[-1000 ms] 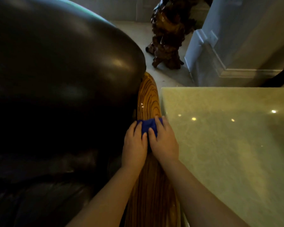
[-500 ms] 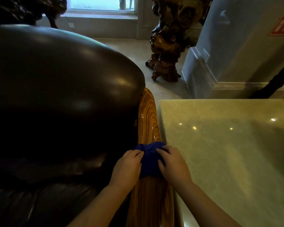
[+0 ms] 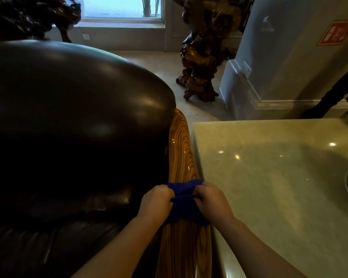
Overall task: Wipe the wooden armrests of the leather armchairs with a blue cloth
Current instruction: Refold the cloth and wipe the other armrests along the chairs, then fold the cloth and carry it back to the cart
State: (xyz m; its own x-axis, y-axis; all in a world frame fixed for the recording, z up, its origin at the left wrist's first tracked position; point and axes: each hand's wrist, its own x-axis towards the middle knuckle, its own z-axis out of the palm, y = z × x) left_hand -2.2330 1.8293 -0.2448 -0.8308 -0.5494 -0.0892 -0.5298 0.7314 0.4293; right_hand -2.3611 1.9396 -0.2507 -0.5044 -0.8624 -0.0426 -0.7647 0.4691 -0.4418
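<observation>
A glossy striped wooden armrest (image 3: 181, 149) runs along the right side of a dark leather armchair (image 3: 68, 109). A blue cloth (image 3: 184, 203) is bunched across the armrest about halfway along. My left hand (image 3: 155, 203) grips the cloth's left edge with curled fingers, on the chair side. My right hand (image 3: 213, 201) clutches the right edge, beside the stone table. Both hands press the cloth onto the wood.
A pale polished stone table (image 3: 279, 187) stands right against the armrest. Beyond it rise a dark carved root sculpture (image 3: 201, 63) on the tiled floor, a grey column base (image 3: 269, 77) and a window (image 3: 121, 7). Another dark sculpture (image 3: 28, 17) is at top left.
Both hands have drawn the cloth back along the armrest towards me, and the fingers have curled from flat into fists bunching the cloth. The view has tilted up.
</observation>
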